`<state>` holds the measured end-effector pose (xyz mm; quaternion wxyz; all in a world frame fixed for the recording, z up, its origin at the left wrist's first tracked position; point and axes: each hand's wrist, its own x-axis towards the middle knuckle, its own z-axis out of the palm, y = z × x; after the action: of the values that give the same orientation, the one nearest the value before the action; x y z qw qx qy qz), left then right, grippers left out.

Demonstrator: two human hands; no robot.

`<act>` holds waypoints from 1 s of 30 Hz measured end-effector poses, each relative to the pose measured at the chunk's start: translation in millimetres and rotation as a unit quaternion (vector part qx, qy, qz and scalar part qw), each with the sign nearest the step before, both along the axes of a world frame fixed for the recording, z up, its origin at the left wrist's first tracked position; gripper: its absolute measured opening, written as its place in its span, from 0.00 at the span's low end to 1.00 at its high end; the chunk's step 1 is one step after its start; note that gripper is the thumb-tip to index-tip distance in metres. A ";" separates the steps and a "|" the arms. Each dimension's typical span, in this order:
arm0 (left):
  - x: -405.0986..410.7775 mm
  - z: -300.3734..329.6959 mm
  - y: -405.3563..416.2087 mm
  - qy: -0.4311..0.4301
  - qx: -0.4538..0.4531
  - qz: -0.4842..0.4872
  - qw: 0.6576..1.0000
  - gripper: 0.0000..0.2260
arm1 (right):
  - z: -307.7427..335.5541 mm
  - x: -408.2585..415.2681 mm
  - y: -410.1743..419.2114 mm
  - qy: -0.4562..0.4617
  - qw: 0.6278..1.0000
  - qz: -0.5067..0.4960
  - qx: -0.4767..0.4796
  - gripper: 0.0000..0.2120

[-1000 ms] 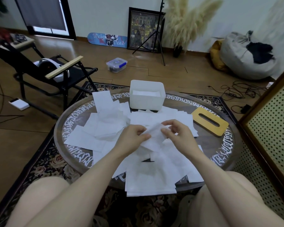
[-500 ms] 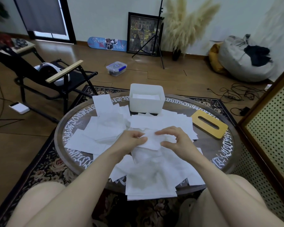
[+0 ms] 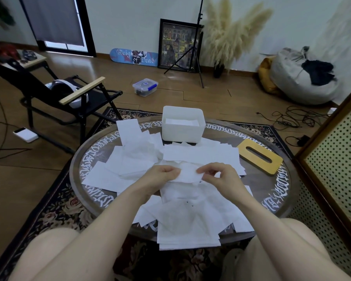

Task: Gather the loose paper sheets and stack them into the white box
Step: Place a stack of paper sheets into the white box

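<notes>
From the head camera, the white box [image 3: 182, 126] stands open at the far edge of the round table [image 3: 280, 191], some paper already lying inside it; the loose paper sheets [image 3: 130, 161] sprawl in overlapping layers in front of the box; well in front of it, the left hand [image 3: 162, 175] and right hand [image 3: 221, 176] each pinch an end of one folded sheet [image 3: 189, 175] just above the pile; a yellow slotted lid [image 3: 259, 156] lies to the right of the box.
</notes>
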<state>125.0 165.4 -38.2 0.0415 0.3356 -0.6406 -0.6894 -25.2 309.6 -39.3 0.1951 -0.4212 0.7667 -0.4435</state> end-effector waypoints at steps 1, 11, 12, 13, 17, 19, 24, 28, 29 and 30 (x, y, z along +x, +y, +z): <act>0.1 0.3 0.3 -0.001 0.001 0.002 1.000 0.09 | 0.7 -0.5 0.0 -0.004 1.000 -0.008 -0.004 0.07; 1.3 0.8 1.9 0.005 -0.016 0.002 1.000 0.15 | -1.8 -6.2 1.9 -0.013 0.997 -0.072 0.033 0.09; 1.2 -1.6 1.9 0.010 -0.031 0.012 0.999 0.12 | -1.4 -5.2 1.7 -0.014 0.997 -0.073 0.034 0.09; 1.3 -3.8 1.6 0.017 -0.037 0.026 0.999 0.09 | -1.5 -4.3 1.5 -0.016 0.997 -0.072 0.035 0.09; -0.7 -6.7 -0.5 0.043 -0.026 0.073 0.996 0.06 | 1.7 1.5 -2.0 -0.095 0.993 -0.074 -0.003 0.05; -2.5 -6.9 -0.2 0.052 -0.008 0.092 0.994 0.06 | 3.8 4.2 -3.6 -0.161 0.984 -0.072 -0.014 0.07; -4.2 -7.6 4.5 0.043 0.014 0.093 0.995 0.05 | 2.0 7.8 -4.9 -0.176 0.984 -0.021 0.027 0.02; -4.4 -5.9 6.9 0.014 -0.019 0.072 0.997 0.04 | -3.4 2.9 -4.3 -0.142 0.989 -0.011 0.027 0.02; -4.4 -5.8 6.9 0.010 -0.023 0.072 0.997 0.03 | -4.2 1.4 -4.1 -0.135 0.990 -0.015 0.026 0.04; -4.1 -5.7 6.8 0.010 -0.025 0.076 0.997 0.03 | -5.0 -0.3 -3.6 -0.124 0.992 -0.023 0.024 0.05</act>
<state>120.9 172.2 -44.0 0.1088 0.3758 -0.6299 -0.6709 -25.5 306.0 -44.3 0.2891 -0.3404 0.7563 -0.4780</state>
